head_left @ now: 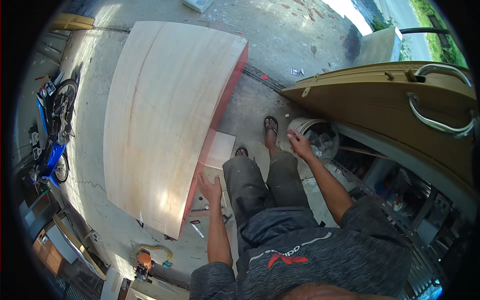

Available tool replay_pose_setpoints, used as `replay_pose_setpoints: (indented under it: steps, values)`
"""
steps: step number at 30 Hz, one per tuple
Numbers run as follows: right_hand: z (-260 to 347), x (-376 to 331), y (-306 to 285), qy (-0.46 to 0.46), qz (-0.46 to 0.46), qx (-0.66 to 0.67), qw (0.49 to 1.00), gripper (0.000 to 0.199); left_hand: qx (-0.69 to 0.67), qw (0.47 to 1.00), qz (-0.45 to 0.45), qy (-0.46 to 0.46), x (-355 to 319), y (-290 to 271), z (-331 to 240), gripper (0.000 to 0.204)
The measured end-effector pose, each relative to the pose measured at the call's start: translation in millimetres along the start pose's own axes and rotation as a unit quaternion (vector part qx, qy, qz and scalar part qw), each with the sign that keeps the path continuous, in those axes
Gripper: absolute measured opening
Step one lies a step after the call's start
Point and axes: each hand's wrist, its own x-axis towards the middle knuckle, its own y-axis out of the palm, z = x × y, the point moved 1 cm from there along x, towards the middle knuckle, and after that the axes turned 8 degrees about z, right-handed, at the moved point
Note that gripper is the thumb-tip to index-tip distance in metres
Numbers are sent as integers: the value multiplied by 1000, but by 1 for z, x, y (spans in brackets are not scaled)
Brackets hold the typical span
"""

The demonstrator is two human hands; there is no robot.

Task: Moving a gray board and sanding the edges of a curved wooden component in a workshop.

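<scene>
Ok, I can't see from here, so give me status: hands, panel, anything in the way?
Left hand open beside plywood panel. Right hand reaching at bucket rim, grip unclear. Scraps on floor near feet.

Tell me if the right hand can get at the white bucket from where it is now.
Probably yes. The right hand already hangs at the rim of the white bucket, which stands open-topped on the floor by the person's foot. Nothing lies between them. Whether the fingers touch the rim cannot be told.

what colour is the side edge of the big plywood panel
Reddish-orange edge on the large pale plywood panel; head view.
</scene>
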Motion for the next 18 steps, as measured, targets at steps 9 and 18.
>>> replay_pose_setpoints:
  steps: [9, 18]
  values:
    - [37, 186, 110, -122, 86, 27, 988, 50, 181, 930, -59, 314, 300, 69, -158, 88]
    - [52, 331, 65, -281, -111, -28, 953, 48, 196, 822, -71, 530, 412, 84, -281, 82]
